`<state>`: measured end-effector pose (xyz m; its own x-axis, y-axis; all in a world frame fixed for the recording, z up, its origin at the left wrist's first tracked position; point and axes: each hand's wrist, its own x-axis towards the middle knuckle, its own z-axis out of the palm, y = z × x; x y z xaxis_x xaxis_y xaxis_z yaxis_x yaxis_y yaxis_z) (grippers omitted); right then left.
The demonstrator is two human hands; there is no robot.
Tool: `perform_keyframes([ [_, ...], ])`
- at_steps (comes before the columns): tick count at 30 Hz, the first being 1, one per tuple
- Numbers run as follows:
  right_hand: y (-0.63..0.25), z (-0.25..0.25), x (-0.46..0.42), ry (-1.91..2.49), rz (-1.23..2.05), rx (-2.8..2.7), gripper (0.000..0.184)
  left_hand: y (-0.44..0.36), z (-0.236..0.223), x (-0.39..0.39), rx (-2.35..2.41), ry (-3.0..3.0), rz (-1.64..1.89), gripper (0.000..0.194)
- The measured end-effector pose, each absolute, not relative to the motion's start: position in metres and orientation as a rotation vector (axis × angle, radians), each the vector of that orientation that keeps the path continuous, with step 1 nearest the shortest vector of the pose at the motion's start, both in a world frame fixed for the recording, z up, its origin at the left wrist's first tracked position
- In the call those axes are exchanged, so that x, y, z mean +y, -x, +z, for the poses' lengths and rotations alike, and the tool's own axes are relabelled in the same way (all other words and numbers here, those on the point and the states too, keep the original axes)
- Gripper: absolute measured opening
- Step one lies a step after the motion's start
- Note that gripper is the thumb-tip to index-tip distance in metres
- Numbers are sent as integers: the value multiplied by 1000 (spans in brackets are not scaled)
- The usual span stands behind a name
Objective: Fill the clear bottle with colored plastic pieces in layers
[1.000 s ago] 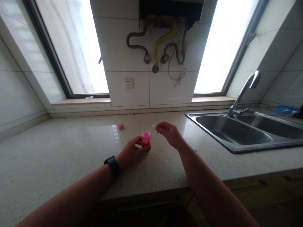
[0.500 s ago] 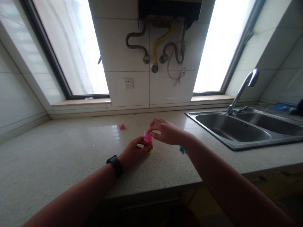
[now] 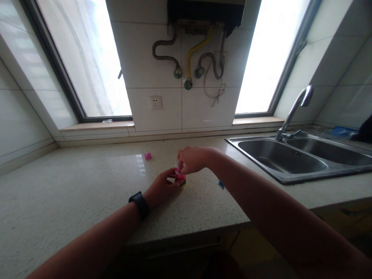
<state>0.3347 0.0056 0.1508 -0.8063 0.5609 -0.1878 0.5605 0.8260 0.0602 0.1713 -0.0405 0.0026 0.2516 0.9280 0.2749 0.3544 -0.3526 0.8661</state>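
A small clear jar (image 3: 180,177) with pink and red filling and a yellowish base stands on the countertop (image 3: 95,193). Wrapped around its lower part is my left hand (image 3: 163,186), with a dark watch on the wrist. My right hand (image 3: 192,159) is bent over the jar's mouth, fingers curled down at the opening. Its fingertips are partly hidden, and I cannot make out what is between them. Behind and left of the jar lies a small pink object (image 3: 148,155). A small blue piece (image 3: 221,184) shows beside my right forearm, partly covered by it.
A double steel sink (image 3: 279,157) with a tall faucet (image 3: 296,110) is set into the counter on the right. A wall socket (image 3: 156,102) and hoses under a dark appliance (image 3: 205,17) are on the tiled wall. Something blue (image 3: 344,131) lies beyond the sink.
My right hand has moved left from beside the jar to over its mouth; the small pale thing it pinched earlier is out of sight. My left hand stays around the jar.
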Motion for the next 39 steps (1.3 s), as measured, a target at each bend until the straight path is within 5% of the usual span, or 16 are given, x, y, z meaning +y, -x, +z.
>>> perform_keyframes([
  [8, -318, 157, 3, -870, -68, 2577, 33, -170, 0, -39, 1146, -1861, 1058, 33],
  [13, -330, 155, 13, -804, -254, 2869, 16, -169, -2, -39, 1131, -1878, 1070, 35],
  [21, -375, 149, 8, -884, -659, 3268, 32, -171, 1, -42, 1096, -1909, 1112, 33],
  [28, -428, 68, -52, -1505, -1011, 3376, 18, -174, 2, -47, 1007, -1904, 1077, 35],
  [34, -425, 5, -84, -1849, -1000, 3226, 54, -192, 11, -64, 952, -1868, 954, 38],
  [39, -425, 4, -87, -1798, -952, 3290, 34, -217, 14, -81, 904, -1811, 933, 42],
])
